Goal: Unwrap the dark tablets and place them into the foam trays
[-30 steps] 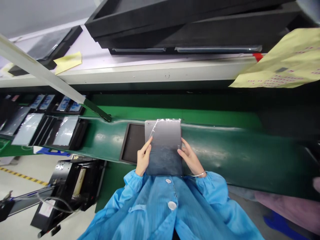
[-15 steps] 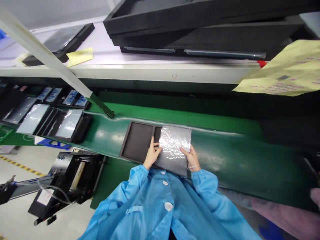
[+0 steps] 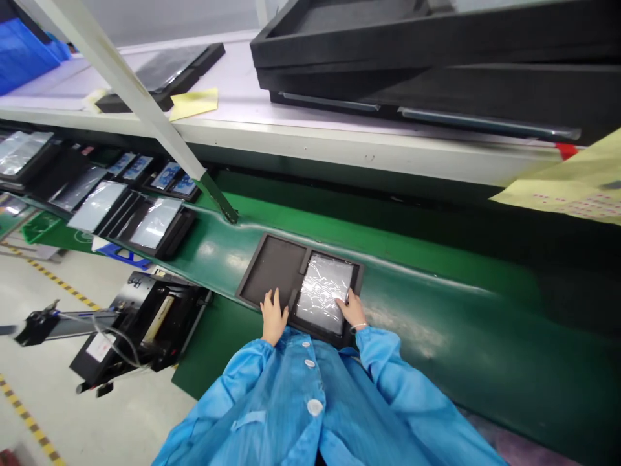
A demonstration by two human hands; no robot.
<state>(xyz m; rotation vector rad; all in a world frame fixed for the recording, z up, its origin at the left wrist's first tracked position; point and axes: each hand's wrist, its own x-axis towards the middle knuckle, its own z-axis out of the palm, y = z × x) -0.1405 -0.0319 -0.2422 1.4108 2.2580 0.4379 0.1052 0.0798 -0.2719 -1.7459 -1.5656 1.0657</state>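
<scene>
A black foam tray [image 3: 252,272] with two compartments lies on the green surface in front of me. In its right compartment rests a flat grey panel [image 3: 326,285] covered in shiny, wrinkled clear film. The left compartment holds nothing. My left hand [image 3: 274,316] is open, fingers stretched out, at the near edge of the left compartment and apart from the panel. At the panel's right edge, my right hand [image 3: 353,310] touches the film with thumb and finger apart, not gripping it.
A white shelf [image 3: 301,139] runs across the back, carrying stacked black trays [image 3: 412,58]. A slanted white post [image 3: 130,90] comes down at the left. More trays with film-covered panels [image 3: 156,222] stand left along the green belt [image 3: 436,323]. Black equipment [image 3: 150,317] stands below it.
The panel has gone down from my two hands into the tray's right compartment. My left hand has let go and moved left; my right hand stays at its right edge. The view has shifted left.
</scene>
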